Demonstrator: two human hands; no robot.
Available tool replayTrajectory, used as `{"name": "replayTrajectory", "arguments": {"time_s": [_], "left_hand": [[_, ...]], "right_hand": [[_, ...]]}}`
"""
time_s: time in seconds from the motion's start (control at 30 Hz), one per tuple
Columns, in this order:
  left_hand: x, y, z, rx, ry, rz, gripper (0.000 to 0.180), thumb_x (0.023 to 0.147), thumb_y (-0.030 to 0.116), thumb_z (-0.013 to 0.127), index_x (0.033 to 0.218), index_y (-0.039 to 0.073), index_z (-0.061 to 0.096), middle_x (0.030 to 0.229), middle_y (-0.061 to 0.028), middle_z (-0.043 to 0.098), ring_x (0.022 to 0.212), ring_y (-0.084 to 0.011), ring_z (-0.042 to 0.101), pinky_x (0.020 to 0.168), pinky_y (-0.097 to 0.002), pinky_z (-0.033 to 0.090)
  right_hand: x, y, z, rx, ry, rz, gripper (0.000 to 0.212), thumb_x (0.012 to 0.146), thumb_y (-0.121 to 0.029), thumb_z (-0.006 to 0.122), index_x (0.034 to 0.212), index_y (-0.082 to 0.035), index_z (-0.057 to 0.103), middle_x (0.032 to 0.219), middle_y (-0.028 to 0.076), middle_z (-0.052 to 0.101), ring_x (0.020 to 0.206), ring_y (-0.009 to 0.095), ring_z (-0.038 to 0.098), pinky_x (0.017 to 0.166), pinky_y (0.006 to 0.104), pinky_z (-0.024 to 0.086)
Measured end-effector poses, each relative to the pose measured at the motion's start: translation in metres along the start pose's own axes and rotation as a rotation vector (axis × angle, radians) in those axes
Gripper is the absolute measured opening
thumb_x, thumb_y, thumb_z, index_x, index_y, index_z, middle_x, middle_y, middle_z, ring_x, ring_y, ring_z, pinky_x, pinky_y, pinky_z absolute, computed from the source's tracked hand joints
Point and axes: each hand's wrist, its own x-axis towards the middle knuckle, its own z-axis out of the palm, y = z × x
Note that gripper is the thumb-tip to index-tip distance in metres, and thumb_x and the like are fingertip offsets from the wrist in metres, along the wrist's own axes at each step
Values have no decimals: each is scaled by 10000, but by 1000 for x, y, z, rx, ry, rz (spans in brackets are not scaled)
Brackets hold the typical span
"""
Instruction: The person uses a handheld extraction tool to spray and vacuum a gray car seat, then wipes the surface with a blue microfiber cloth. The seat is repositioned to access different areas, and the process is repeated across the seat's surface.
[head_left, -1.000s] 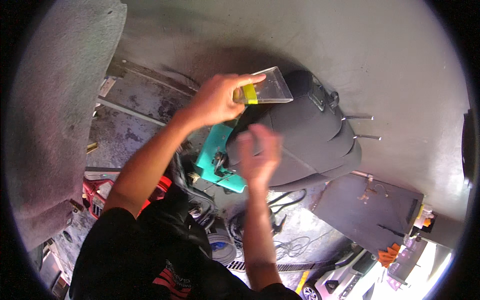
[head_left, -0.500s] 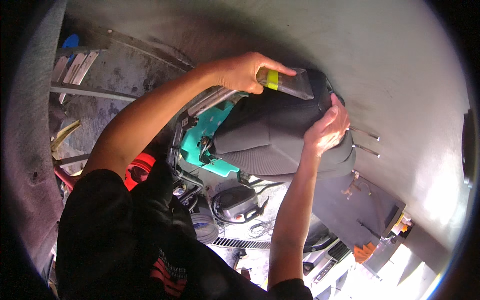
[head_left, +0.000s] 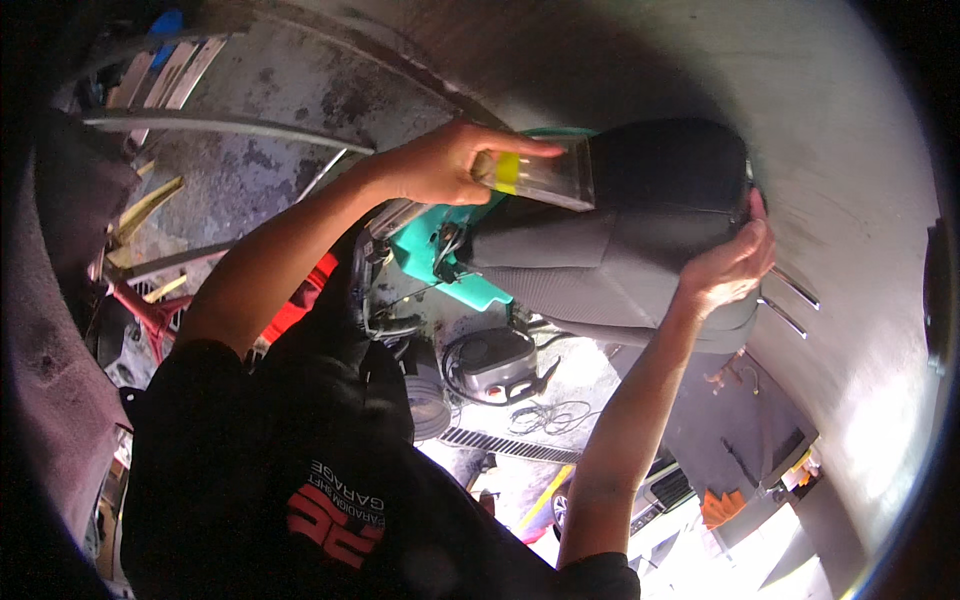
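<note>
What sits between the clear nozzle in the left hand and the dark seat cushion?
Nothing visible. The left hand holds the clear nozzle with its tip at the seat cushion; the right hand steadies the cushion's far edge.
</note>
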Motion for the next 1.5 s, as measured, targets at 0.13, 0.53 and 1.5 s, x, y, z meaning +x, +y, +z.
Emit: {"name": "replayTrajectory", "arguments": {"time_s": [0.13,0.53,1.5], "left_hand": [[-40,-29,16,8,53,-135,1012,753,-180,680,1606,353,566,1060,-4,754,618,-42,505,601,-248,492],[-137,-84,95,-228,113,-378,1035,721,-130,648,1658,281,495,1539,-92,666,1069,-116,686,949,-305,571],[116,235,184,285,313,102,699,1020,347,758,1610,65,513,1220,-138,658,1098,-238,628,995,-400,494]], "right_hand": [[1,2,2,27,10,-30,625,1151,-427,303,1272,-60,795,1233,133,789,1176,355,670,1098,472,450],[-2,10,7,27,77,-69,581,1116,-357,343,1249,-57,822,1209,147,800,1081,304,717,986,436,536],[-208,-98,-149,765,-167,1092,358,928,-114,768,1203,1,571,836,85,682,808,176,677,725,360,572]]}}
